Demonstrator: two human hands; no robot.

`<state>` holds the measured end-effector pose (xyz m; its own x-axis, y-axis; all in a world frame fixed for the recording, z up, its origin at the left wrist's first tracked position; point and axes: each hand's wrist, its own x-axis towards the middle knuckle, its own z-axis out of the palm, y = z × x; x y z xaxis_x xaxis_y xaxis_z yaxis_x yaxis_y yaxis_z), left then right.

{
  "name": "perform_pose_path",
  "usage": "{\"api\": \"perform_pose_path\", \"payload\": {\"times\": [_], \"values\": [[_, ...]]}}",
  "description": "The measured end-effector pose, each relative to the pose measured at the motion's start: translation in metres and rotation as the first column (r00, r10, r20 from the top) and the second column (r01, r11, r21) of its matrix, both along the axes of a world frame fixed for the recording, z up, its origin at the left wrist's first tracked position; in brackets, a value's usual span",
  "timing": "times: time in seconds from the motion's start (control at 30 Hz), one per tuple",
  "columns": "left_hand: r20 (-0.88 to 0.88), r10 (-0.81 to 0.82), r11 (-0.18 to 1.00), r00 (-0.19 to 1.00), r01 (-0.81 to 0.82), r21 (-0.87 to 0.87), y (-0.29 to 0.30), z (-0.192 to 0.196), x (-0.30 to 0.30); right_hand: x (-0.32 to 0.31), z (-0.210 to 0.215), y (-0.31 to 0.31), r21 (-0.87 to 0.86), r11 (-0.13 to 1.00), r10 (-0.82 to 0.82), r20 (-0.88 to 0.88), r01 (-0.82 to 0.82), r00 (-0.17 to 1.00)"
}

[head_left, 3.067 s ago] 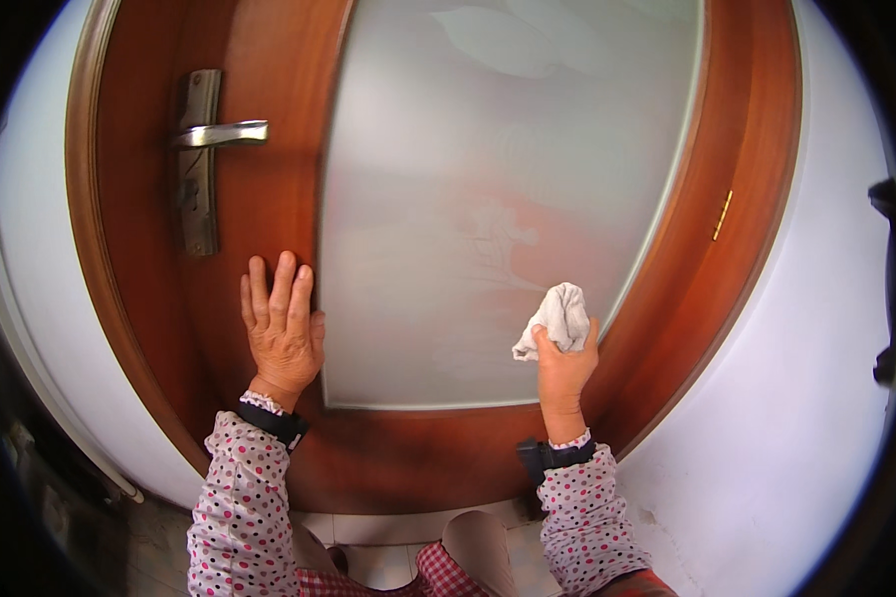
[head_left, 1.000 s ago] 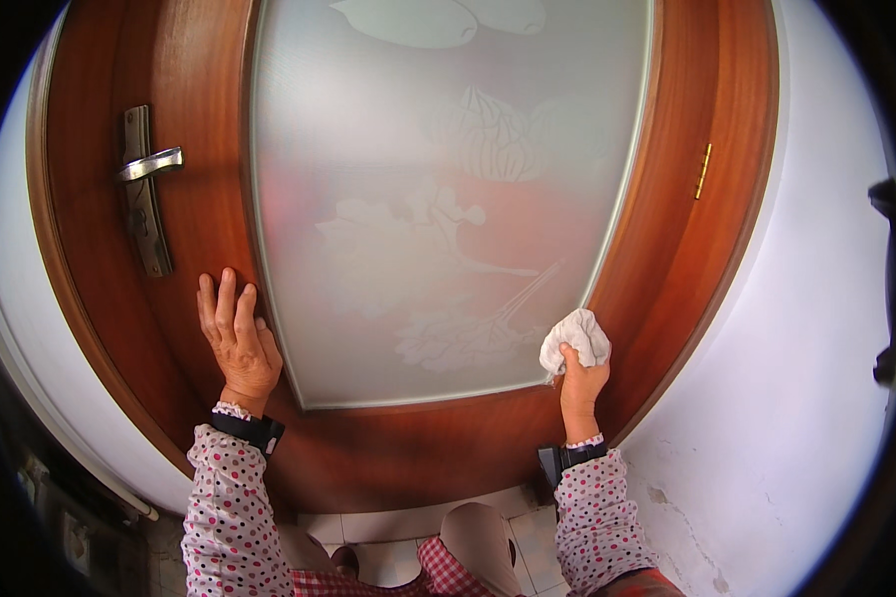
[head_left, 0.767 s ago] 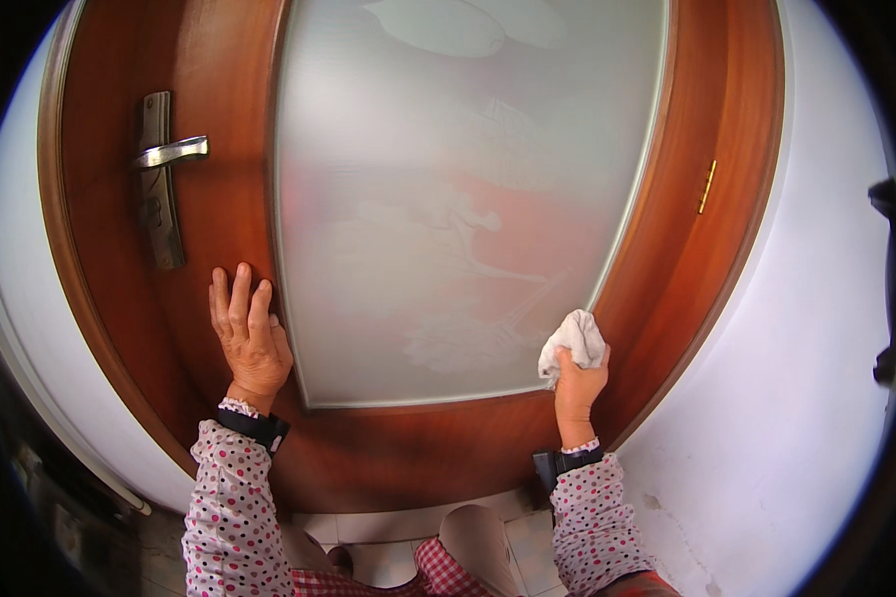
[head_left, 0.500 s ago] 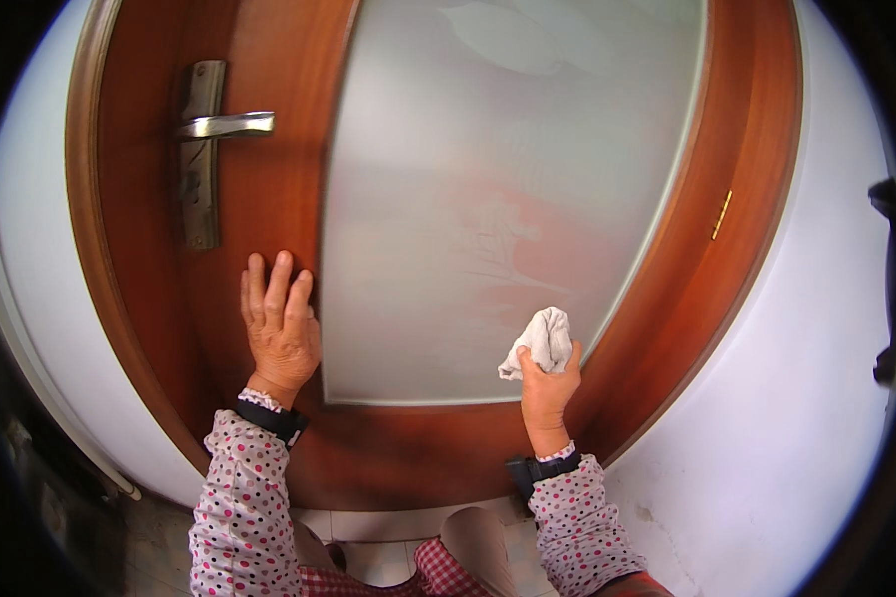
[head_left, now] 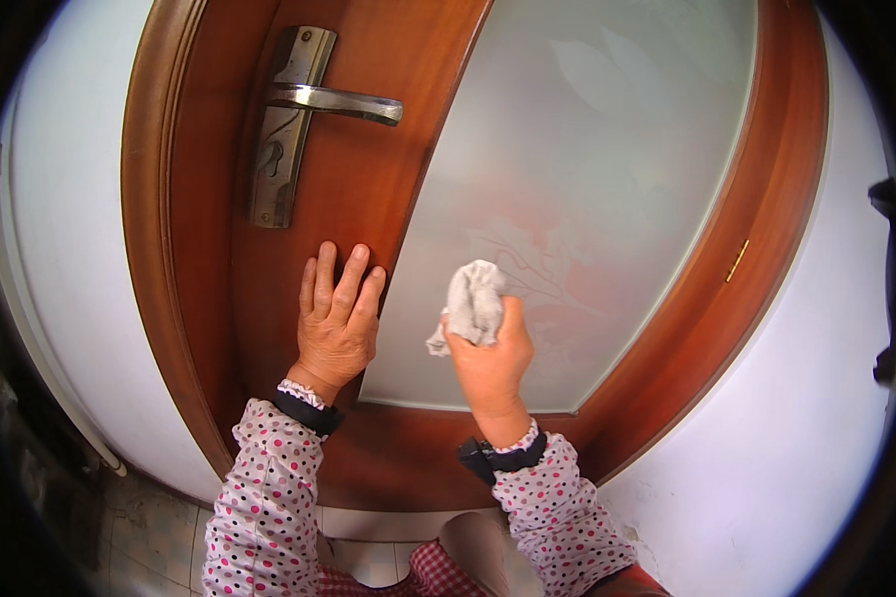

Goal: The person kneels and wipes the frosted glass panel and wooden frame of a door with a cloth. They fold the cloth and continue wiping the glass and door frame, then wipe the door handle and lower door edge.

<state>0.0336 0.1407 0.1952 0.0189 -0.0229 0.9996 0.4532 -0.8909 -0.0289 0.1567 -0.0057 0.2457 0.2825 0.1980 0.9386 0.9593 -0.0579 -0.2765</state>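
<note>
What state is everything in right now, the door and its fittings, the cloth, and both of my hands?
Door: appears closed.
Door handle: apparently not pressed down; no hand on it.
Glass panel: frosted, leaf-patterned, no cracks visible.
Cloth: crumpled, bunched up.
Left hand: open, laid against the door.
Right hand: closed on the cloth.

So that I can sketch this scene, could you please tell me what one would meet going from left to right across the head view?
Left white wall, door frame's left side, keyhole, left hand, right hand holding the pale cloth, gold-coloured hinge.
</note>
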Motion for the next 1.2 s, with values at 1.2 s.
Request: {"api": "perform_pose_path", "payload": {"times": [1.2], "values": [[0.009,0.107,0.992,0.994,-0.107,0.070,0.005,-0.004,-0.009,0.132,-0.060,-0.108,0.110,0.994,0.017,-0.342,0.022,0.940]]}}
